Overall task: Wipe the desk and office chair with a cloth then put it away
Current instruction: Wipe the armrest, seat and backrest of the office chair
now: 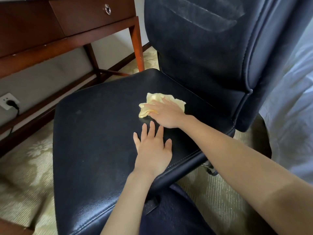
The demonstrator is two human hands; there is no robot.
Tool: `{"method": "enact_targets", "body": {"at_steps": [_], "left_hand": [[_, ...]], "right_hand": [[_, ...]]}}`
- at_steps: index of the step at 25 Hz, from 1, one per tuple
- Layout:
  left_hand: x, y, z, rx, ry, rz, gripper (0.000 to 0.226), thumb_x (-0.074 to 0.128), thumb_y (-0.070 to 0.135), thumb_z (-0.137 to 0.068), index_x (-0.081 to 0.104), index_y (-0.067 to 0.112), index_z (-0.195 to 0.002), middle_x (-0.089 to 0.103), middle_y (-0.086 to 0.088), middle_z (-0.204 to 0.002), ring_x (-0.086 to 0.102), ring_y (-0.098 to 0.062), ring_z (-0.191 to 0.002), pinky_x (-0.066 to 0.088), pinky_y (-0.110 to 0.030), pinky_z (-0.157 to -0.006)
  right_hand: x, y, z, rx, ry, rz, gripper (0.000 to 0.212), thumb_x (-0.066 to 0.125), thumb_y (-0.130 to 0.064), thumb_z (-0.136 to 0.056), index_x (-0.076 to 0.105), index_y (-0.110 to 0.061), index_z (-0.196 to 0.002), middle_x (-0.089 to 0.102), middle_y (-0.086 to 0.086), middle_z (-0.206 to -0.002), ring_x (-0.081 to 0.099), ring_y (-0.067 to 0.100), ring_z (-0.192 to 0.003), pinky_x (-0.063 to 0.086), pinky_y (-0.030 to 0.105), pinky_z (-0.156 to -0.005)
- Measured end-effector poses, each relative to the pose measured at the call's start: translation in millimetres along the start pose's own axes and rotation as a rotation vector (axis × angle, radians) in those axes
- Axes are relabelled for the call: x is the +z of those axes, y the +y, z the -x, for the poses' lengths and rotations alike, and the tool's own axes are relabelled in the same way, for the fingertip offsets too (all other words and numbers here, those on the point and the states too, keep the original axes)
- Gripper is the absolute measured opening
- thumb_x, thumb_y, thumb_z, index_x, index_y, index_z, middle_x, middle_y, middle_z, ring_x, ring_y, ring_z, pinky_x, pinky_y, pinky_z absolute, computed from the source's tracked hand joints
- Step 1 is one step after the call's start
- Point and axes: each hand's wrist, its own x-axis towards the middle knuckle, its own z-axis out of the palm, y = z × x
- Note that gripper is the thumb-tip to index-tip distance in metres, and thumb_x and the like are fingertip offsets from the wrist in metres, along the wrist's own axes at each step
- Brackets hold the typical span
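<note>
From the head camera, the dark navy leather office chair (pixel 105 133) fills the middle, its wide padded seat turned toward the viewer and its tall backrest rising at the far right side of the seat. On the seat, toward the backrest, lies the crumpled pale yellow cloth (pixel 159 102). The right hand (pixel 165 114) lies flat on top of the cloth, fingers stretched out and pressing it to the leather, not curled round it. The left hand (pixel 153 150) rests palm down on the bare seat just nearer the viewer than the cloth, fingers spread wide, holding nothing. Beyond the chair's far left corner stands the reddish-brown wooden desk (pixel 67 33), with a drawer and a round metal knob (pixel 107 9). Left of the chair, low on the wall, is a white wall socket (pixel 8 100) with a black plug in it. Pale patterned carpet (pixel 28 167) lies under the chair.
</note>
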Motion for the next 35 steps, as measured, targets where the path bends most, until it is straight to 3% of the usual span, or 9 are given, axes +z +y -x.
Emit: {"method": "enact_targets", "body": {"at_steps": [4, 7, 10, 13, 21, 26, 30, 33, 35], "left_hand": [[-28, -24, 4, 0.064, 0.01, 0.363, 0.038, 0.042, 0.02, -0.099, 0.05, 0.023, -0.136, 0.044, 0.006, -0.144, 0.038, -0.003, -0.129, 0.016, -0.015, -0.113], [-43, -40, 6, 0.089, 0.184, 0.324, 0.024, 0.05, 0.016, -0.095, 0.071, 0.025, -0.099, 0.068, 0.013, -0.1, 0.055, 0.008, -0.078, 0.034, 0.0, -0.07], [-44, -46, 0, 0.062, 0.237, 0.211, 0.024, 0.05, 0.024, -0.096, 0.064, 0.024, -0.116, 0.058, 0.008, -0.125, 0.049, -0.01, -0.118, 0.031, -0.01, -0.094], [-33, -46, -5, -0.064, 0.01, -0.035, 0.054, 0.034, 0.047, -0.098, 0.025, 0.03, -0.148, 0.015, 0.006, -0.158, 0.008, -0.016, -0.146, 0.006, -0.038, -0.116], [-30, -47, -10, -0.098, -0.144, -0.162, 0.062, 0.024, 0.058, -0.096, 0.003, 0.037, -0.15, -0.007, 0.011, -0.159, -0.011, -0.014, -0.146, -0.002, -0.046, -0.116], [-29, -43, -11, -0.095, -0.173, -0.167, 0.063, 0.024, 0.058, -0.096, 0.001, 0.036, -0.15, -0.009, 0.01, -0.159, -0.012, -0.016, -0.146, -0.003, -0.047, -0.116], [-28, -39, -15, -0.104, -0.203, -0.169, 0.064, 0.024, 0.057, -0.096, -0.001, 0.035, -0.151, -0.01, 0.008, -0.159, -0.013, -0.019, -0.146, -0.004, -0.049, -0.115], [-27, -38, -15, -0.111, -0.203, -0.16, 0.064, 0.025, 0.057, -0.097, 0.0, 0.034, -0.151, -0.009, 0.008, -0.159, -0.013, -0.02, -0.146, -0.005, -0.049, -0.115], [-27, -39, -15, -0.111, -0.194, -0.161, 0.064, 0.025, 0.056, -0.097, 0.001, 0.033, -0.151, -0.009, 0.008, -0.159, -0.013, -0.02, -0.146, -0.005, -0.049, -0.115]], "right_hand": [[-5, 11, 39, -0.176, -0.017, -0.091, 0.043, 0.033, -0.035, -0.102, 0.031, -0.039, -0.145, 0.02, -0.004, -0.156, 0.015, 0.021, -0.142, 0.016, 0.039, -0.113], [-7, 17, 83, -0.276, -0.001, -0.148, 0.047, 0.037, -0.028, -0.102, 0.028, -0.045, -0.145, 0.014, -0.015, -0.158, 0.006, 0.007, -0.143, 0.002, 0.022, -0.114], [-3, 32, 127, -0.214, -0.001, -0.182, 0.049, 0.039, -0.03, -0.101, 0.023, -0.048, -0.144, 0.009, -0.029, -0.151, -0.007, -0.01, -0.138, -0.012, 0.006, -0.106], [-5, 50, 157, -0.059, 0.004, -0.17, 0.05, 0.036, -0.041, -0.098, 0.014, -0.061, -0.138, 0.007, -0.031, -0.152, -0.011, -0.011, -0.139, -0.008, 0.013, -0.111], [-19, 88, 93, 0.234, 0.062, -0.091, 0.045, 0.031, -0.037, -0.101, 0.027, -0.048, -0.144, 0.027, -0.01, -0.154, 0.031, 0.024, -0.135, 0.03, 0.038, -0.105], [-25, 96, 17, 0.253, 0.084, -0.256, 0.045, 0.029, -0.026, -0.096, 0.044, -0.054, -0.129, 0.046, -0.015, -0.122, 0.041, 0.018, -0.124, 0.034, 0.041, -0.103], [-26, 79, -21, 0.48, 0.012, -0.134, 0.042, 0.03, -0.041, -0.084, 0.046, -0.049, -0.121, 0.043, -0.009, -0.129, 0.047, 0.028, -0.118, 0.034, 0.06, -0.097], [-22, 43, -31, 0.24, 0.097, -0.033, 0.032, 0.038, -0.049, -0.08, 0.05, -0.027, -0.1, 0.053, -0.002, -0.104, 0.058, 0.029, -0.096, 0.048, 0.053, -0.082], [-14, 22, -24, 0.017, 0.078, -0.03, 0.029, 0.039, -0.047, -0.091, 0.052, -0.028, -0.11, 0.056, -0.001, -0.115, 0.055, 0.026, -0.107, 0.044, 0.051, -0.09]]}}
